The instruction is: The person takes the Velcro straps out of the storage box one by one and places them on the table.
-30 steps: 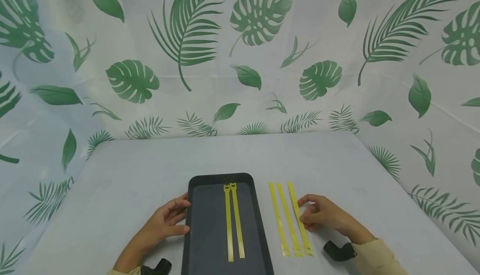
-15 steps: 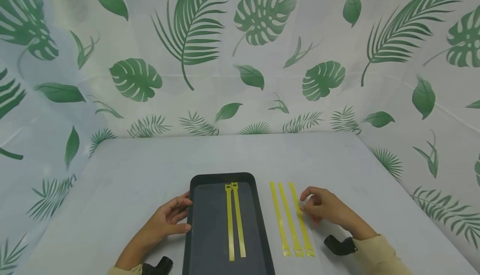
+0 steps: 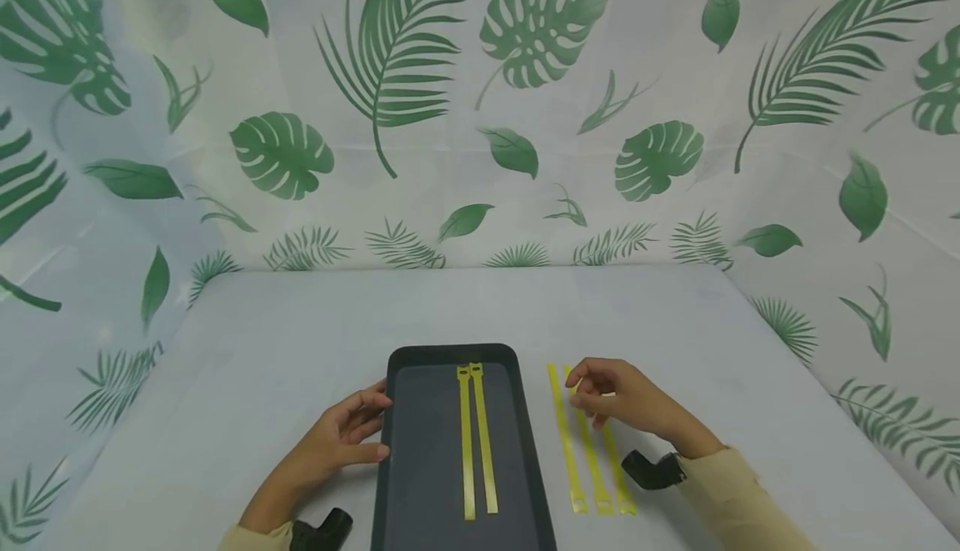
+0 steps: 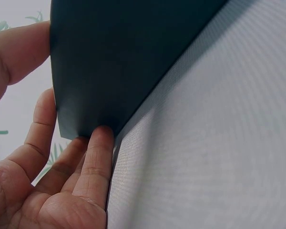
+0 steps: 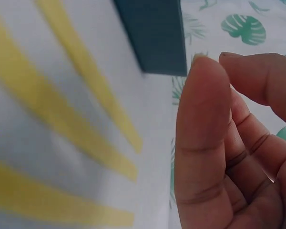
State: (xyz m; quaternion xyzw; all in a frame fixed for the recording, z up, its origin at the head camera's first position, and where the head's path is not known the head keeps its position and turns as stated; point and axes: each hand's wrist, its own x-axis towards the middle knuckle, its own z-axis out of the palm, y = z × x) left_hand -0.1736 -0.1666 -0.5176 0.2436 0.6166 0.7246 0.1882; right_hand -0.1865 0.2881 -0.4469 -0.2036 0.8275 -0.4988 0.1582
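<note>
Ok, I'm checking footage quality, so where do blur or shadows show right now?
Right wrist view: the yellow straps look blurred, while the right hand is sharper; left wrist view: a soft shadow borders the dark tray on the white table; head view: strap outlines stay readable.

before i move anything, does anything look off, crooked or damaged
No spill or damage shows. One oddity: the two yellow straps in the tray have their slotted ends at the far end, while the three straps on the table have theirs at the near end, so the sets point opposite ways.
</note>
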